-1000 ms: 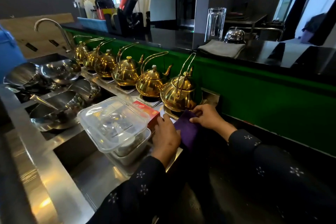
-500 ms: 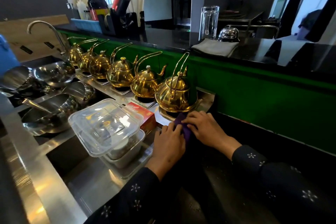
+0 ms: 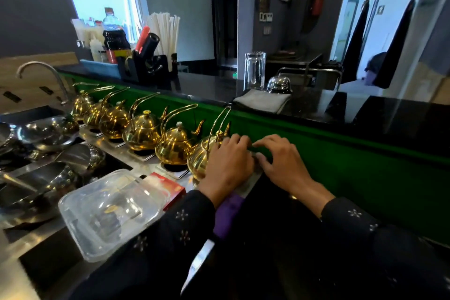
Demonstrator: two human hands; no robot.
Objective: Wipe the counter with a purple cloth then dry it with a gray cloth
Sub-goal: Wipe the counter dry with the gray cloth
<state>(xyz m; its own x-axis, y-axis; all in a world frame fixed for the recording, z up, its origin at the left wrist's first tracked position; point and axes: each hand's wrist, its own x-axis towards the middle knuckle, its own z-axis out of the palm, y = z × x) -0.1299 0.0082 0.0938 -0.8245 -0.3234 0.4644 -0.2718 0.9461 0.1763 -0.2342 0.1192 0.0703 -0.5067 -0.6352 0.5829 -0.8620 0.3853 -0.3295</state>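
Steel bench (image 3: 146, 168) edge: purple cloth (image 3: 229, 212) now under left hand (image 3: 229, 165), right hand (image 3: 280, 163) beside, fingers relaxed, raised from cloth toward green wall (image 3: 341, 173).

Purple cloth (image 3: 230, 212) draped over counter edge (image 3: 246, 191); gray cloth (image 3: 263, 102) folded.

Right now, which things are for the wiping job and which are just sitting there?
For the job: purple cloth, gray cloth, left hand, right hand.
Just sitting there: gold teapots, clear plastic container, red box, steel bowls.
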